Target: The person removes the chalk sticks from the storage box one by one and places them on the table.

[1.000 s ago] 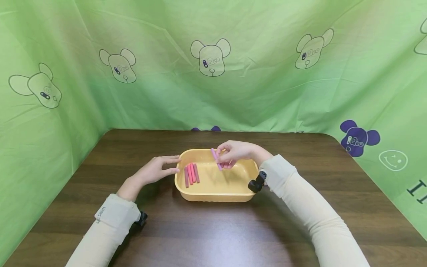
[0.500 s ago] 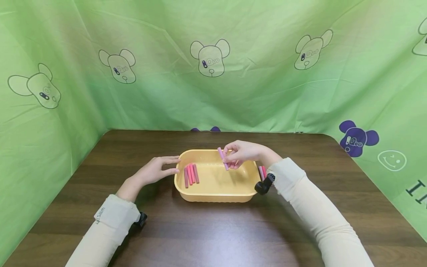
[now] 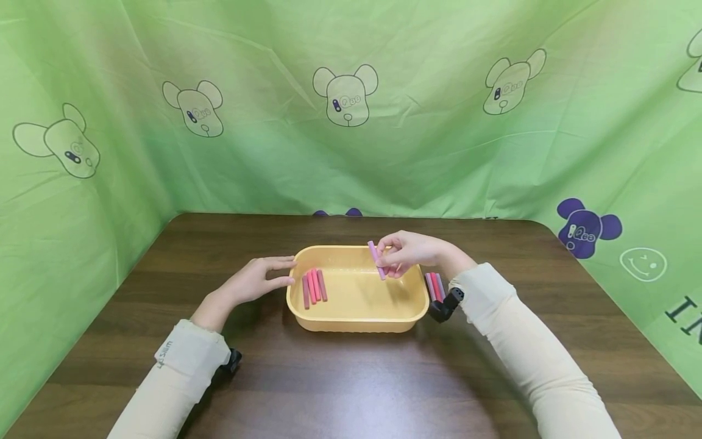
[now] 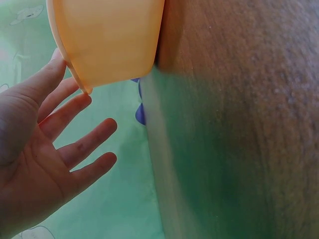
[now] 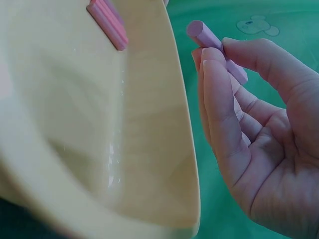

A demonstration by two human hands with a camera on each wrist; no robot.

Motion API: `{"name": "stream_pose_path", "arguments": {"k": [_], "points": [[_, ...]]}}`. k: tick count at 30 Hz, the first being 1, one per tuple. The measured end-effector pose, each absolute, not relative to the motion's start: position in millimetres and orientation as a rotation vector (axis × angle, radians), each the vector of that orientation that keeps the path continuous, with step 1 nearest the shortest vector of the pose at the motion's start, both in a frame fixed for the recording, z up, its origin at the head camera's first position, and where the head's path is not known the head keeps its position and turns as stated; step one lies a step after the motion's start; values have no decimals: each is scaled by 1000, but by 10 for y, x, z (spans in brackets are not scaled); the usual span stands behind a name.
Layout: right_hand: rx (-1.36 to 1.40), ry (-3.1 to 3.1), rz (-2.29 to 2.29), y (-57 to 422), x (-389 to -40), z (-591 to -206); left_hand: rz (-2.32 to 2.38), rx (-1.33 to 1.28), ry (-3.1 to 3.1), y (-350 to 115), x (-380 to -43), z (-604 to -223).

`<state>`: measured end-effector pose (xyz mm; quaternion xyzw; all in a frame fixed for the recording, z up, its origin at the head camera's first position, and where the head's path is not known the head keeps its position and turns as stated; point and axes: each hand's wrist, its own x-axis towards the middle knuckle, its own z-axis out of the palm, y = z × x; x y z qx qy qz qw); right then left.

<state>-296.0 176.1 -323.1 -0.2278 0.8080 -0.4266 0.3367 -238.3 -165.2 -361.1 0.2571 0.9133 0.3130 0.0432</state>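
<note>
My right hand (image 3: pixel 404 253) pinches a lilac crayon-like stick (image 3: pixel 375 256) between thumb and fingertips, over the back right of a yellow plastic basin (image 3: pixel 356 325). In the right wrist view the lilac stick (image 5: pixel 212 40) shows a blunt end, with the basin's wall (image 5: pixel 154 149) beside the hand. Several pink and mauve sticks (image 3: pixel 315 285) lie side by side at the basin's left end. At the left rim, my left hand (image 3: pixel 253 280) rests its fingertips with the fingers fairly straight. From the left wrist, thumb and forefinger show right at the rim (image 4: pixel 75 74), other fingers spread.
More pink and purple sticks (image 3: pixel 435 285) lie on the brown wooden table (image 3: pixel 329 378) just right of the basin, partly behind the black wrist camera (image 3: pixel 446 305). A green printed cloth (image 3: pixel 263 171) hangs behind the table and along both sides.
My right hand has moved right across the basin with the lilac stick still pinched. The sticks on the table to the right have come into view. The left hand stays put.
</note>
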Motion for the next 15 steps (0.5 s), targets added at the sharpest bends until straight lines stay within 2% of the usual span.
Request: {"name": "stream_pose_path", "arguments": {"k": [15], "points": [[-548, 2085, -1209, 2032, -2901, -3288, 963, 785, 2788, -1661, -2394, -3618]]}}
